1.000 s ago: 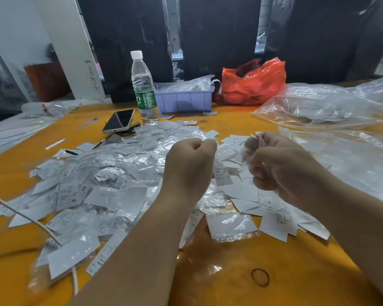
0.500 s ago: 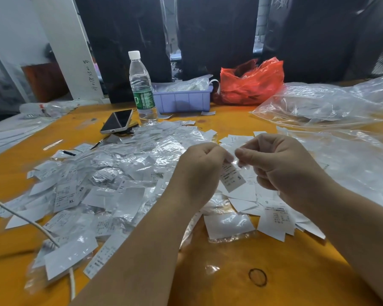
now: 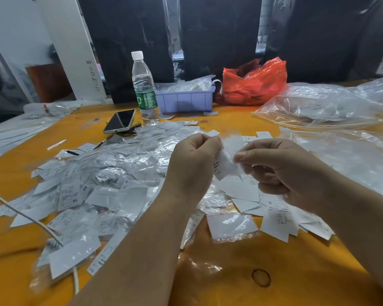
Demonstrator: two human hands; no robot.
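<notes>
The fingers (image 3: 243,155) of both hands pinch one small white label (image 3: 224,165) between them. The left hand (image 3: 195,160) is curled into a loose fist and grips the label's upper left edge. The right hand (image 3: 281,171) holds its right side between thumb and forefinger, with the other fingers folded beneath. The label is a thin rectangular slip, tilted, with a column of small dark print down its left side. It is blurred, so the print cannot be read. It hangs in the air above the middle of the orange tabletop (image 3: 230,272), over the right end of the pile of labels (image 3: 111,184).

That pile spreads from the left edge to the middle, far too many to count: white slips, many in shiny clear sleeves, some showing XL, XS or S.

Towards the far edge stand one water bottle (image 3: 145,89) with a white cap and green band, one lavender tray (image 3: 186,99) just right of it and one red plastic bag (image 3: 254,82) beside the tray. One phone (image 3: 121,121) lies face up just in front of the bottle. At least two clear plastic bags (image 3: 318,107) lie along the right edge. One rubber band (image 3: 261,277) lies near the front edge, and one white cable (image 3: 31,219) crosses the pile at the left.
</notes>
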